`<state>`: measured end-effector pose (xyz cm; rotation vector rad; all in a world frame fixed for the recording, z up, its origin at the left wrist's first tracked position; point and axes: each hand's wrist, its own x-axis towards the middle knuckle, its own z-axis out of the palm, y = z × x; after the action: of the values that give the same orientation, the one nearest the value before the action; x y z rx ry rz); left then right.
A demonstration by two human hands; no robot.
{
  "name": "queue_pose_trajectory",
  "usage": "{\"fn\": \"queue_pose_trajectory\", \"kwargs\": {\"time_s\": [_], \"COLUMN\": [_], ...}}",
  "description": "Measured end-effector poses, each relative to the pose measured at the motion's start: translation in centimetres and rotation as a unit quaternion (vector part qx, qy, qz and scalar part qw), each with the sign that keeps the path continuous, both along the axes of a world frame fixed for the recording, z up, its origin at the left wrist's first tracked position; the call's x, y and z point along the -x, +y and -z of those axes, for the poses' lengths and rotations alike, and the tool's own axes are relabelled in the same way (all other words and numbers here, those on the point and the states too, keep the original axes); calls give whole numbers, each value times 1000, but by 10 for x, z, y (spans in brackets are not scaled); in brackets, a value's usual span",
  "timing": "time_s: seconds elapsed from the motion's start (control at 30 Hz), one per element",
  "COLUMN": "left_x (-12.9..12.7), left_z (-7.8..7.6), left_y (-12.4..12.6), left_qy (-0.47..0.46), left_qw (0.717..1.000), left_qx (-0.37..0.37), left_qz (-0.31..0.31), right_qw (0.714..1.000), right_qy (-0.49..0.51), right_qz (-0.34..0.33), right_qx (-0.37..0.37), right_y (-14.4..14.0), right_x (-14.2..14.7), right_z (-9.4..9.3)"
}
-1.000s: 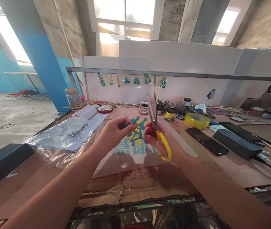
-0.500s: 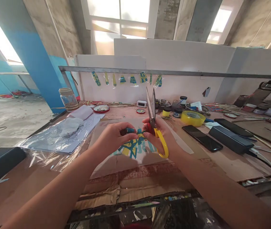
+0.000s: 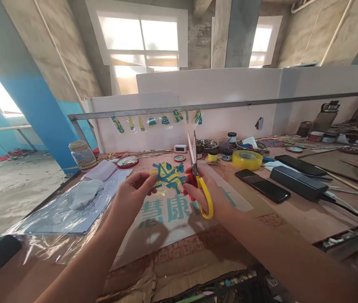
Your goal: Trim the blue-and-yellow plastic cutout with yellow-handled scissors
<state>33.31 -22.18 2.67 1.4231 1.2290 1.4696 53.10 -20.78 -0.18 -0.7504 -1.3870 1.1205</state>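
A flat blue-and-yellow cut-out piece (image 3: 170, 176) is stretched between my two hands above the sheet. Fingers and thumb of my left hand (image 3: 136, 190) pinch its left edge. My right hand (image 3: 205, 193) pinches the right edge and also carries scissors (image 3: 194, 158), whose blades point up and whose red-and-yellow handles rest in the palm. Under the hands lies a whitish sheet (image 3: 156, 237) with teal printed characters (image 3: 179, 209), some hidden by my right hand. Small blue-and-yellow cut-outs (image 3: 164, 119) hang in a row from a metal rail.
Plastic-covered papers (image 3: 62, 210) with a white cloth (image 3: 87, 193) lie left. A glass jar (image 3: 82, 155), bead dish (image 3: 127, 162) and small paint jars (image 3: 226, 155) stand behind. To the right are a tape roll (image 3: 247, 160), a phone (image 3: 262, 185) and a black box (image 3: 298, 183).
The cut-out piece, bunched and partly hidden before, is now spread open and raised. My left hand has moved left, uncovering the teal characters. The camera view has tilted up and shifted right.
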Motion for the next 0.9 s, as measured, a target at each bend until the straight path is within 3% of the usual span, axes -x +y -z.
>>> {"fn": "queue_pose_trajectory", "kwargs": {"time_s": [0.23, 0.37, 0.57, 0.77, 0.9], "left_x": [-17, -17, -5, 0, 3], "left_z": [13, 20, 7, -4, -8], "left_y": [-5, -4, -5, -9, -12], "left_qy": [106, 123, 114, 69, 107], "left_qw": [990, 991, 992, 993, 987], "left_qx": [-5, 8, -2, -64, -87], "left_qz": [98, 49, -51, -70, -86], "right_qw": [1000, 997, 991, 983, 976], "right_qy": [9, -13, -106, -136, -159], "right_qz": [-28, -74, -75, -123, -147], "right_qx": [-1, -10, -32, -31, -23], "right_y": [-2, -7, -13, -19, -16], "right_x": [3, 3, -4, -3, -1], "right_z": [3, 5, 1, 6, 11]}}
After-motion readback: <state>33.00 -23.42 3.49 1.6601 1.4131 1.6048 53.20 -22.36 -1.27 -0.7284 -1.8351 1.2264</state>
